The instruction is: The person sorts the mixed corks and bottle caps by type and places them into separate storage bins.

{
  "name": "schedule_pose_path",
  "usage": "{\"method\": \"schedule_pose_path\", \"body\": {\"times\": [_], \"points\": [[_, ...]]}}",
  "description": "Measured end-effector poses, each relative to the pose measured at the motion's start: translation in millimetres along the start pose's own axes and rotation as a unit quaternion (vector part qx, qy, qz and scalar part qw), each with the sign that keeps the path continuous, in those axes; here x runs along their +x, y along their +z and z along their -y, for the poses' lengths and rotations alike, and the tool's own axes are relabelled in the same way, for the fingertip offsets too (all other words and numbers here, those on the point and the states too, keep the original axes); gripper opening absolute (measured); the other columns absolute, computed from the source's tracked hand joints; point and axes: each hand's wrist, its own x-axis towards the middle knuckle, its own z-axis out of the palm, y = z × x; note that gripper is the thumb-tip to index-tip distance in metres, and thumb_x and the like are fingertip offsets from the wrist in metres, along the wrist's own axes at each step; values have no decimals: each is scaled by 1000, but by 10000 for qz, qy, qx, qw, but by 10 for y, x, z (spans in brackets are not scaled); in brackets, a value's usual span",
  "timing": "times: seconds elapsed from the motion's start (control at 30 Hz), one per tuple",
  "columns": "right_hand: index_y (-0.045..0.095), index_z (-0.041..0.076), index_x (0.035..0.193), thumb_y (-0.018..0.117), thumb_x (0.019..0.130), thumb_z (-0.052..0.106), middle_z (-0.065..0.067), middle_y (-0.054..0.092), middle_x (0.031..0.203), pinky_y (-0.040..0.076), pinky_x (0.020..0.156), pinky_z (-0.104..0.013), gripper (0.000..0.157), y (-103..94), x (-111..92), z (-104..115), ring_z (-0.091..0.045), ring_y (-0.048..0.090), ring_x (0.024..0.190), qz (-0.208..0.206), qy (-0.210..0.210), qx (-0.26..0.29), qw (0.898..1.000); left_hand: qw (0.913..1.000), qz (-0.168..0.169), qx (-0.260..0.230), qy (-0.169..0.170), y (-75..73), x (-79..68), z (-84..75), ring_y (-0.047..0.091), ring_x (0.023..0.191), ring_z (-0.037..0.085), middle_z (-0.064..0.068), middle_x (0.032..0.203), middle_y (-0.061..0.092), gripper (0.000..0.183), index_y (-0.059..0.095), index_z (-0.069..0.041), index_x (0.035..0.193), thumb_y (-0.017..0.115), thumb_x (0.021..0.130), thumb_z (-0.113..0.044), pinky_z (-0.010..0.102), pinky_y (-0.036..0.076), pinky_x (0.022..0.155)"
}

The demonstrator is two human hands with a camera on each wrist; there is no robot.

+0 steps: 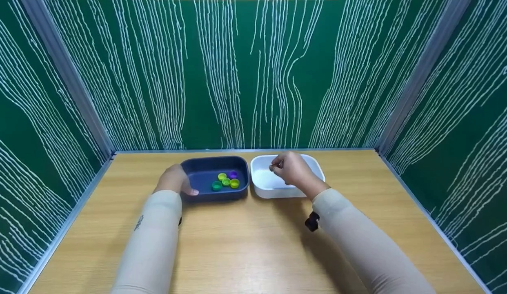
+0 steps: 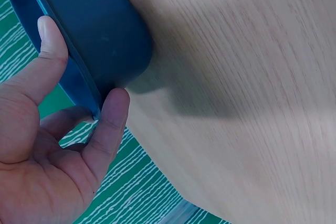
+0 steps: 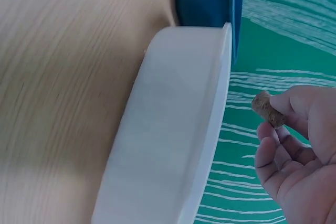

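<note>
A dark blue tray (image 1: 202, 197) stands on the table with several small round caps (image 1: 225, 182) in yellow, green and purple inside. My left hand (image 1: 172, 179) holds this tray by its left end. In the left wrist view the thumb (image 2: 46, 38) lies over the rim and the other fingers are at the outer wall. Over the white tray (image 1: 278, 192), my right hand (image 1: 294, 169) pinches a brown cork (image 3: 268, 109) between thumb and fingers. The right wrist view shows the cork held above the white tray's rim, apart from it. The head view shows no objects in the visible part of that tray.
The two trays stand side by side near the back of the wooden table (image 1: 237, 241). Green panels with white wavy lines (image 1: 245, 73) and grey frame posts (image 1: 70, 77) rise behind and at both sides.
</note>
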Motion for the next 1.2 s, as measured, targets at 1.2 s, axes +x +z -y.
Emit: {"method": "schedule_pose_path", "body": {"times": [1.2], "points": [[83, 6, 111, 90, 96, 7, -8, 82, 106, 67, 98, -46, 16, 183, 187, -423, -27, 72, 97, 316, 710, -1094, 9910, 9994, 187, 84, 294, -112, -93, 61, 48, 154, 48, 32, 173, 44, 112, 28, 8, 173, 97, 94, -27, 64, 38, 137]]}}
